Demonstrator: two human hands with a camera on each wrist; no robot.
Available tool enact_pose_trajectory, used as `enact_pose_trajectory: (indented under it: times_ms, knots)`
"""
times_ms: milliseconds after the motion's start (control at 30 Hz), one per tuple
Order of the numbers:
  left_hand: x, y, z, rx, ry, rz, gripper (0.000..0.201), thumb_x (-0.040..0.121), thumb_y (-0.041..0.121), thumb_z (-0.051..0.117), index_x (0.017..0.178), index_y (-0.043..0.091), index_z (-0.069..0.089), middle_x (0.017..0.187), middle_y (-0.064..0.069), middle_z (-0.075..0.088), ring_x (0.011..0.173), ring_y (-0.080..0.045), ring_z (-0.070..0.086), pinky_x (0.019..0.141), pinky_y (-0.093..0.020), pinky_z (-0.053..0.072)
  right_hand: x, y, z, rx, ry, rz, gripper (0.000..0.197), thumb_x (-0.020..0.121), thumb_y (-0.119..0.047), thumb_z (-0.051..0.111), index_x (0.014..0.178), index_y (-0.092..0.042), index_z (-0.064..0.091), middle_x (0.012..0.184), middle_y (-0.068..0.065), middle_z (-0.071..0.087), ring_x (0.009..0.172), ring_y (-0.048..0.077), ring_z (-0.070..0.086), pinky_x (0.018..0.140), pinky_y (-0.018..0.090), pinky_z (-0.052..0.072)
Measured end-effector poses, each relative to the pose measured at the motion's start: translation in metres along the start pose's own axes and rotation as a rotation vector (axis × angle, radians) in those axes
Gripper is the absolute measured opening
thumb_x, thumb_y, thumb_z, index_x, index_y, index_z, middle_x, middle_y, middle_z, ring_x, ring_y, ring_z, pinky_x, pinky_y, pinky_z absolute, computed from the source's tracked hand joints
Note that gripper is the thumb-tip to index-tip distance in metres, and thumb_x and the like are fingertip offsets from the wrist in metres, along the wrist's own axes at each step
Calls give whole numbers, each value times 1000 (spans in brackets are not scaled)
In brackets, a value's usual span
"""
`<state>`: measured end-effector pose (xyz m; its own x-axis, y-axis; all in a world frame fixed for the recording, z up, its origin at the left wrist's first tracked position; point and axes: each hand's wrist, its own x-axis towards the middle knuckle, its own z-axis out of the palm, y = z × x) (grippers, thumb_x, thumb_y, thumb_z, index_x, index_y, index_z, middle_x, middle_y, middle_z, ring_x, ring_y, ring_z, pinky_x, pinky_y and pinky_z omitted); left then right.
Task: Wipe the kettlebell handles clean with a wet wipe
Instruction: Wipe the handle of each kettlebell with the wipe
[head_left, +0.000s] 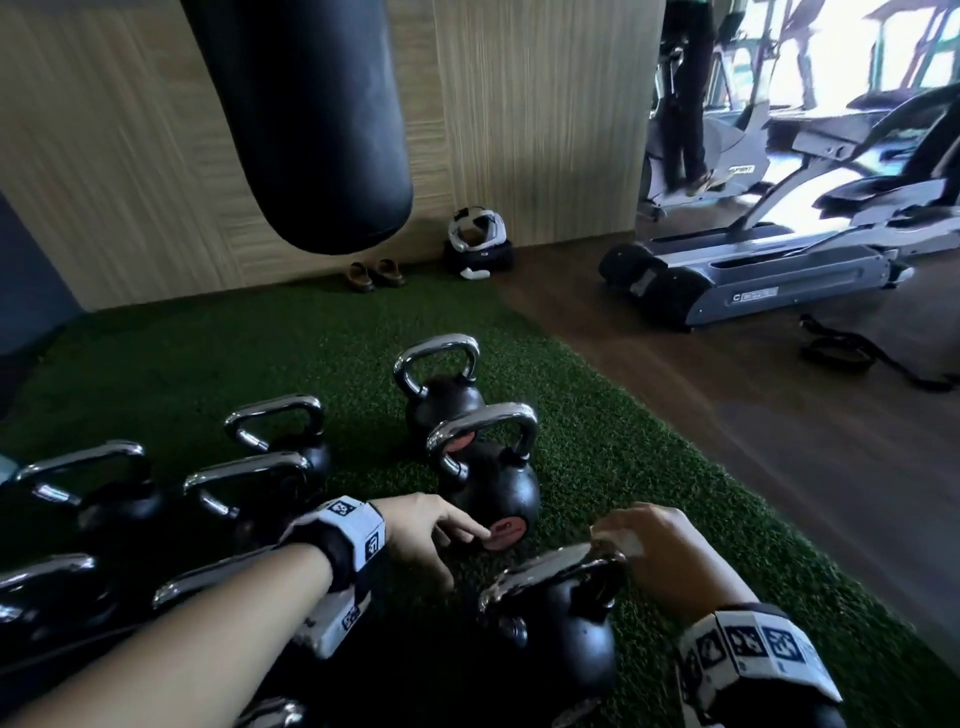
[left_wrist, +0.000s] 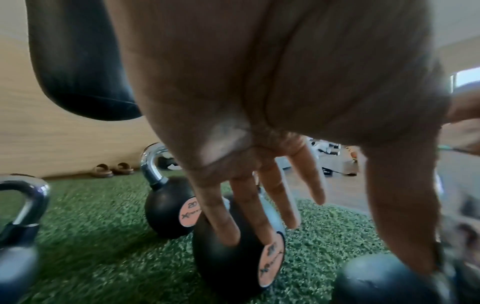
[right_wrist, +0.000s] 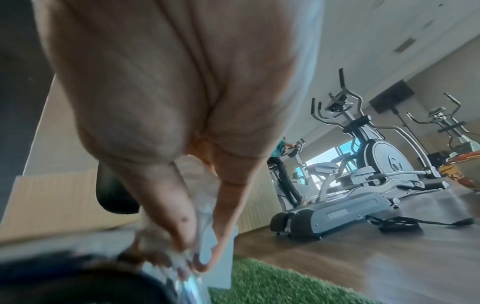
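Several black kettlebells with chrome handles stand on green turf (head_left: 623, 441). On the nearest kettlebell (head_left: 561, 644), my right hand (head_left: 665, 556) pinches a white wet wipe (head_left: 626, 540) against the right end of the chrome handle (head_left: 540, 574). The right wrist view shows the fingertips (right_wrist: 197, 265) pressing the wipe (right_wrist: 207, 218) onto the chrome handle (right_wrist: 189, 288). My left hand (head_left: 452, 540) hovers with straight, spread fingers (left_wrist: 259, 216) in front of a kettlebell with a pink label (left_wrist: 270, 261) and holds nothing.
A black punching bag (head_left: 311, 119) hangs ahead by the wood-panel wall. Brown shoes (head_left: 374, 274) and white headgear (head_left: 475, 239) lie at the wall's foot. A treadmill (head_left: 753, 280) and a black strap (head_left: 841, 353) are on the wood floor to the right, with a person (head_left: 685, 104) on a machine beyond.
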<state>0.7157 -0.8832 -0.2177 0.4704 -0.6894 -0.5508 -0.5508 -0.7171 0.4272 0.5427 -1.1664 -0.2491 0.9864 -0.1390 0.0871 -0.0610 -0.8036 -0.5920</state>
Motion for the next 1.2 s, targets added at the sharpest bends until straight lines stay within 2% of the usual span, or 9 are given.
enact_pose_trajectory:
  times_ms: [133, 233, 333, 433, 667, 767, 833, 1033, 1200]
  knots:
    - [-1, -15, -44, 184, -95, -123, 61, 86, 26, 83, 142, 31, 61, 135, 3, 67, 111, -8, 63, 94, -18, 46, 23, -31, -27, 118, 88, -62, 41, 81, 5, 72, 106, -27, 79, 99, -13, 76, 87, -11, 67, 74, 2, 45]
    - [-1, -27, -64, 212, -119, -144, 53, 91, 25, 78, 141, 30, 62, 135, 3, 69, 114, -7, 64, 84, -9, 44, 50, -56, -36, 201, 80, -101, 39, 84, -4, 74, 106, -37, 77, 94, -23, 76, 86, -9, 69, 71, 10, 51]
    - [9, -41, -77, 179, -90, -191, 47, 91, 31, 76, 137, 33, 65, 132, 6, 70, 115, -5, 64, 98, -18, 47, 83, -68, -35, 238, 90, -100, 19, 90, -23, 74, 104, -37, 77, 88, -19, 77, 81, -3, 70, 72, 21, 55]
    - [27, -62, -74, 180, -35, -247, 44, 91, 37, 73, 134, 32, 68, 131, 8, 71, 120, -9, 64, 102, -23, 47, 116, -66, -29, 231, 104, -108, 8, 93, -28, 74, 98, -31, 78, 84, -16, 75, 78, -4, 67, 67, 16, 50]
    - [77, -110, -25, -145, 180, -336, 84, 82, 40, 82, 155, 25, 41, 143, 5, 61, 125, -10, 60, 101, -18, 46, 172, -62, -9, 171, 146, -56, 24, 86, -22, 79, 108, -31, 77, 96, -13, 73, 87, 4, 66, 70, 9, 44]
    - [97, -119, 0, -402, 262, -309, 105, 63, 45, 89, 154, 32, 39, 146, 4, 58, 124, -10, 60, 108, -23, 46, 185, -67, 3, 201, 126, -67, 31, 81, -21, 82, 108, -34, 71, 93, -11, 73, 85, 4, 66, 71, 18, 49]
    - [110, -116, 14, -432, 338, -288, 111, 53, 54, 91, 151, 35, 42, 146, 7, 58, 127, -9, 58, 111, -25, 44, 194, -70, 14, 204, 120, -64, 30, 80, -21, 83, 104, -32, 69, 88, -8, 72, 78, 2, 64, 67, 13, 48]
    - [140, -107, 32, -566, 550, -296, 98, 60, 52, 95, 144, 34, 48, 144, 12, 51, 135, -10, 48, 110, -20, 37, 223, -75, 46, 105, 169, -140, 16, 81, -8, 80, 94, -16, 79, 92, -4, 68, 80, 12, 62, 68, 7, 43]
    - [149, -104, 28, -714, 559, -279, 54, 63, 50, 95, 104, 37, 62, 107, 23, 60, 105, -2, 56, 88, -17, 39, 222, -77, 68, -139, 225, -234, 32, 76, 5, 72, 97, -17, 79, 92, 0, 68, 89, 25, 58, 78, 36, 54]
